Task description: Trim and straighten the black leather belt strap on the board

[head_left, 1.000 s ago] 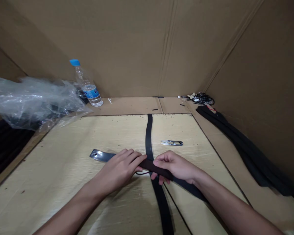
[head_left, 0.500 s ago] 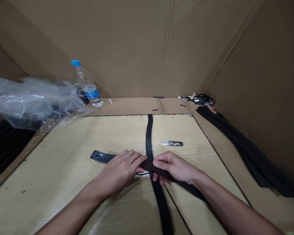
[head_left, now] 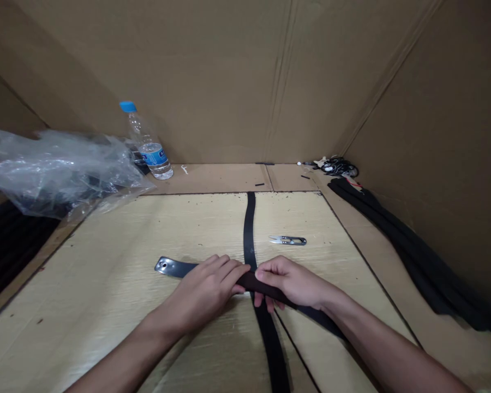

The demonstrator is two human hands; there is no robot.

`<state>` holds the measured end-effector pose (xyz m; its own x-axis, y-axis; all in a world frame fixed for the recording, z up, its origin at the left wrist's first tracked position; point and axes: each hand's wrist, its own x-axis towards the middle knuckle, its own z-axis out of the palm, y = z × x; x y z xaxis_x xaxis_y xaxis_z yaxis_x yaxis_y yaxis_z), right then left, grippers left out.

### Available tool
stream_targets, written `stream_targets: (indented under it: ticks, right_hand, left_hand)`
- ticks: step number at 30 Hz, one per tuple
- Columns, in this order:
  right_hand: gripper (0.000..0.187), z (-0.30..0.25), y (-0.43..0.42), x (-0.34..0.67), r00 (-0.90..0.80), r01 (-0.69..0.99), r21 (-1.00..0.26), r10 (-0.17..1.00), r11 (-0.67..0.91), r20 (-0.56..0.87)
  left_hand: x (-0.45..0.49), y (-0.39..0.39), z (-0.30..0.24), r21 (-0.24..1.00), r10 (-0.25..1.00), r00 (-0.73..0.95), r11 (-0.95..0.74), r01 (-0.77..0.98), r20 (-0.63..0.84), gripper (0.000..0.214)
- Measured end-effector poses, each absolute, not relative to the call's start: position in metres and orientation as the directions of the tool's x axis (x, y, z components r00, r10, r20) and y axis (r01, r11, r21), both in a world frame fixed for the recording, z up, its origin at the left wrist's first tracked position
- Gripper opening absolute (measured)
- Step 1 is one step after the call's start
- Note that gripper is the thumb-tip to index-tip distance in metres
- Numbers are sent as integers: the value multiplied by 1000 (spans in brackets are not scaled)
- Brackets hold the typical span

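two hands are brought together at the middle of the board, and both are clamped on a short dark brown band [head_left: 249, 281]. the band is gripped from above by the fingers of the left hand [head_left: 200, 295], while the right hand [head_left: 290, 283] is closed around it, with its fingertips [head_left: 270, 303] curled beneath. the hands are almost touching, only the band showing between them.

from the left side of the band, a glossy black belt end [head_left: 175, 267] is laid flat on the board, with a metal-rimmed hole near its tip. from the right side, a black strip [head_left: 323, 322] is led down and away beneath the right wrist. a long black strap [head_left: 249, 229] is laid straight down the board, passing under the band and reappearing below the hands [head_left: 272, 344].

as far as can be seen, the band is wrapped around or joined to the belt, but how it is fastened is hidden by the fingers. no finished join is shown. a pair of thread snips [head_left: 287, 240] is left untouched on the board [head_left: 106, 284], well clear of the hands, and small black scraps are scattered about. beyond the board, a water bottle [head_left: 145, 144], a crumpled plastic bag [head_left: 57, 174] and a heap of black straps [head_left: 401, 251] are set against cardboard walls [head_left: 213, 82].
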<state>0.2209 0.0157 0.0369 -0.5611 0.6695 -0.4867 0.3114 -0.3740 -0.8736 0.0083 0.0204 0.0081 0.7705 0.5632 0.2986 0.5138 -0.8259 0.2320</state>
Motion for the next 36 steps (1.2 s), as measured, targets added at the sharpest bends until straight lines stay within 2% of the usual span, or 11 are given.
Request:
stream_targets:
  ticks: [6,11,16,19,22,24,28,36]
  right_hand:
    - [41,39,15,217,-516,373,-864,698,-339,-496]
    - [38,42,15,216,-542,356,-875,689,-330,-480]
    - [51,43,17,225,-550,327,-824,616,-462,-564]
    - [50,45,21,236,-539,346,-761,547,-549,-640]
    - [43,45,25,245,-535,378,-789,581,-485,-613]
    - [41,43,27,247,-532,400,-813,615,-424,-582]
    - [38,41,27,247,-520,464,-808,626,-364,-581]
    - [46,40,24,244,-518,553,-811,684,-190,-513]
  left_hand:
    - [12,19,12,273,581,750,-813,515,315,24]
    - [11,18,13,316,585,755,-806,501,295,22]
    - [9,20,9,346,583,753,-804,483,305,22]
    - [6,22,5,409,630,722,-762,502,287,28]
    - [1,25,7,468,686,697,-696,545,209,33]
    - [-1,27,9,432,689,703,-696,574,175,29]
    - [-1,27,12,332,641,734,-759,561,226,24]
    - [4,19,12,366,678,722,-712,599,139,9]
